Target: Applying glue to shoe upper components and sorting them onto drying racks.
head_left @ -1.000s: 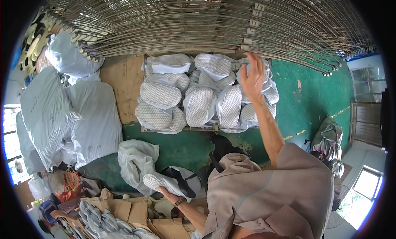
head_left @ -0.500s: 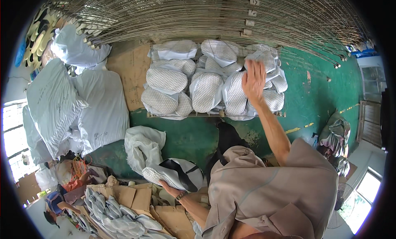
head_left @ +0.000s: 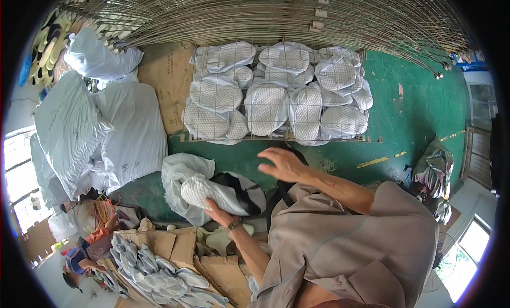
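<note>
My left hand (head_left: 217, 213) is closed on a white and black fabric shoe upper (head_left: 236, 194) with a pale, patterned bottom. Just above and to the right of it, my right hand (head_left: 281, 164) is in the air, fingers apart and holding nothing. Ahead of both hands, a wire rack (head_left: 281, 139) lies over several white shoe uppers (head_left: 265, 111) set bottom side up in rows. A crumpled white sack (head_left: 178, 175) lies beside and partly under the held upper.
Many stacked wire racks (head_left: 255, 18) tilt up at the far side. Full white sacks (head_left: 130, 138) stand at the left. At the near left, a cardboard box (head_left: 178, 249) borders a pile of grey-white uppers (head_left: 149, 273). Another person (head_left: 79, 260) is beyond it.
My right hand has drawn back from the racked uppers towards me. A wire rack has come down over them. The upper in my left hand has tilted slightly.
</note>
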A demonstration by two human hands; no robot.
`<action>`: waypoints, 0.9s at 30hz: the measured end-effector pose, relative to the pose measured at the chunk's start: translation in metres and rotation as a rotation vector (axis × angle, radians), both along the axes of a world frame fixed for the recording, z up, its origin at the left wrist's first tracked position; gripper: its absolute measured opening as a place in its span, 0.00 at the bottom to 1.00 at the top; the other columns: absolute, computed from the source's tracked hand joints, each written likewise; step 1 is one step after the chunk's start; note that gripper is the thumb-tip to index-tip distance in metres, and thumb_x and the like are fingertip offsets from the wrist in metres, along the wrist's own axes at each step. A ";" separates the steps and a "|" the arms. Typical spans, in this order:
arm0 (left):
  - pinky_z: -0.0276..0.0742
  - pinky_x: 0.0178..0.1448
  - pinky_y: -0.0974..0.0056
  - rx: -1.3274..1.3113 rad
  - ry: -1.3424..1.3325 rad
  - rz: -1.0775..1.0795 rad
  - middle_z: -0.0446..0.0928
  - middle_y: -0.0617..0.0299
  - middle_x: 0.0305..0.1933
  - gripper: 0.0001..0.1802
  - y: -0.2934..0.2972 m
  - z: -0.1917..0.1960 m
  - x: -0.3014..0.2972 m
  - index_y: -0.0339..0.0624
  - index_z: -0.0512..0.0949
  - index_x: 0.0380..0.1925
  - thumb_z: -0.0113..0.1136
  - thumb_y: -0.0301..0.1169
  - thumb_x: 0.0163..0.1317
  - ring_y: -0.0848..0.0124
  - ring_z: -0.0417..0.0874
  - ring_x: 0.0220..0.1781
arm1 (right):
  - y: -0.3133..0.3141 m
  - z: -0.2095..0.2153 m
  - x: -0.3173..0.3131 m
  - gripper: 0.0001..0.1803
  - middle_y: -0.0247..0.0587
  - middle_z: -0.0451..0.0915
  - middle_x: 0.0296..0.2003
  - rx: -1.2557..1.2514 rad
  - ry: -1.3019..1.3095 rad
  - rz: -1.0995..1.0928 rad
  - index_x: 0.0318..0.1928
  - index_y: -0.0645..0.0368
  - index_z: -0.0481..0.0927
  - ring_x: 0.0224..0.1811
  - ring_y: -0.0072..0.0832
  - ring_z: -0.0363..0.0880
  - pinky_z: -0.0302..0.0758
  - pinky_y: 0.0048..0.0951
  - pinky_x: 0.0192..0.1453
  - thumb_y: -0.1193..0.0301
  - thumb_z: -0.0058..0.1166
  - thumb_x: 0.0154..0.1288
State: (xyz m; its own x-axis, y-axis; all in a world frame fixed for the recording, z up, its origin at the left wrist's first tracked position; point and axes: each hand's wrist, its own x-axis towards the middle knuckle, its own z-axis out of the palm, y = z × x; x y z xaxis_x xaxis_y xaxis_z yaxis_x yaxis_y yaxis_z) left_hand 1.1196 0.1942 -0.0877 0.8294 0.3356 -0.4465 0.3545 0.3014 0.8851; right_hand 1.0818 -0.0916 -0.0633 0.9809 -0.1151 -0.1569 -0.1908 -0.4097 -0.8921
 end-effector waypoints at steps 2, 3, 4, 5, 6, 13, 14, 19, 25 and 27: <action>0.85 0.56 0.46 0.067 0.002 0.011 0.69 0.42 0.65 0.42 -0.024 0.001 0.011 0.35 0.57 0.68 0.62 0.52 0.67 0.51 0.80 0.57 | 0.017 0.037 0.003 0.37 0.55 0.77 0.59 -0.011 -0.043 0.113 0.62 0.65 0.73 0.61 0.50 0.76 0.74 0.43 0.64 0.49 0.61 0.64; 0.86 0.54 0.47 0.087 0.021 0.039 0.70 0.41 0.64 0.42 -0.034 -0.001 0.016 0.35 0.59 0.67 0.62 0.53 0.67 0.51 0.80 0.57 | 0.022 0.044 0.002 0.42 0.57 0.76 0.60 -0.047 -0.090 0.149 0.64 0.66 0.71 0.62 0.50 0.75 0.74 0.43 0.64 0.45 0.63 0.62; 0.85 0.53 0.47 0.067 0.000 0.038 0.70 0.41 0.64 0.41 -0.038 -0.005 0.019 0.35 0.59 0.67 0.62 0.52 0.67 0.51 0.80 0.57 | 0.027 0.044 0.001 0.42 0.57 0.76 0.60 -0.035 -0.093 0.163 0.64 0.66 0.71 0.62 0.50 0.75 0.74 0.43 0.64 0.45 0.63 0.62; 0.85 0.53 0.46 0.049 -0.018 0.037 0.70 0.42 0.64 0.40 -0.043 -0.009 0.023 0.35 0.59 0.67 0.62 0.52 0.68 0.51 0.80 0.56 | 0.031 0.041 0.000 0.46 0.57 0.75 0.60 -0.097 -0.069 0.226 0.65 0.66 0.69 0.63 0.50 0.75 0.74 0.44 0.65 0.43 0.64 0.59; 0.85 0.53 0.46 0.050 -0.008 0.040 0.70 0.42 0.64 0.39 -0.054 -0.006 0.026 0.36 0.59 0.67 0.62 0.51 0.68 0.51 0.80 0.56 | 0.035 0.035 0.000 0.50 0.58 0.74 0.61 -0.159 -0.045 0.292 0.67 0.67 0.67 0.63 0.51 0.74 0.74 0.44 0.65 0.41 0.66 0.56; 0.77 0.60 0.48 -0.098 0.244 -0.052 0.58 0.52 0.76 0.49 -0.095 -0.016 0.035 0.52 0.41 0.78 0.60 0.50 0.69 0.53 0.71 0.68 | 0.016 0.029 0.025 0.26 0.61 0.83 0.32 0.085 0.226 0.143 0.58 0.60 0.77 0.35 0.52 0.85 0.79 0.45 0.36 0.70 0.60 0.57; 0.76 0.58 0.43 -0.159 0.312 -0.102 0.54 0.53 0.78 0.52 -0.086 -0.016 0.031 0.57 0.37 0.79 0.58 0.58 0.67 0.49 0.70 0.68 | 0.016 0.017 0.025 0.23 0.62 0.81 0.32 0.064 0.064 0.074 0.55 0.60 0.78 0.36 0.57 0.83 0.78 0.52 0.39 0.69 0.58 0.58; 0.76 0.60 0.42 -0.078 0.448 -0.043 0.59 0.40 0.75 0.54 -0.023 -0.013 -0.009 0.54 0.40 0.79 0.53 0.67 0.65 0.46 0.79 0.61 | 0.001 -0.030 0.038 0.18 0.47 0.82 0.36 0.231 0.133 0.072 0.47 0.69 0.79 0.37 0.36 0.77 0.73 0.35 0.42 0.69 0.60 0.60; 0.82 0.51 0.55 -0.006 0.346 0.516 0.74 0.46 0.64 0.39 0.087 -0.047 -0.168 0.45 0.57 0.75 0.58 0.51 0.71 0.58 0.83 0.55 | -0.003 -0.061 0.056 0.15 0.32 0.82 0.42 0.356 0.367 0.075 0.48 0.64 0.82 0.43 0.25 0.77 0.72 0.27 0.53 0.75 0.61 0.59; 0.84 0.51 0.55 -0.104 0.320 0.755 0.77 0.49 0.61 0.31 0.106 -0.041 -0.233 0.42 0.63 0.70 0.55 0.45 0.74 0.60 0.83 0.54 | -0.015 -0.094 0.059 0.17 0.34 0.82 0.44 0.268 0.349 0.103 0.49 0.65 0.82 0.44 0.26 0.77 0.72 0.28 0.53 0.74 0.62 0.59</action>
State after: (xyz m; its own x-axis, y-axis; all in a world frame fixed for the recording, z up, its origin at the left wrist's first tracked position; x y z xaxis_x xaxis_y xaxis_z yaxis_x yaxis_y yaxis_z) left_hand 0.8867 0.3001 -0.1283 0.2242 0.6955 -0.6827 0.2540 0.6346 0.7299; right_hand 1.1409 -0.1066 -0.1577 0.8682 0.0705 -0.4912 -0.4692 -0.2061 -0.8587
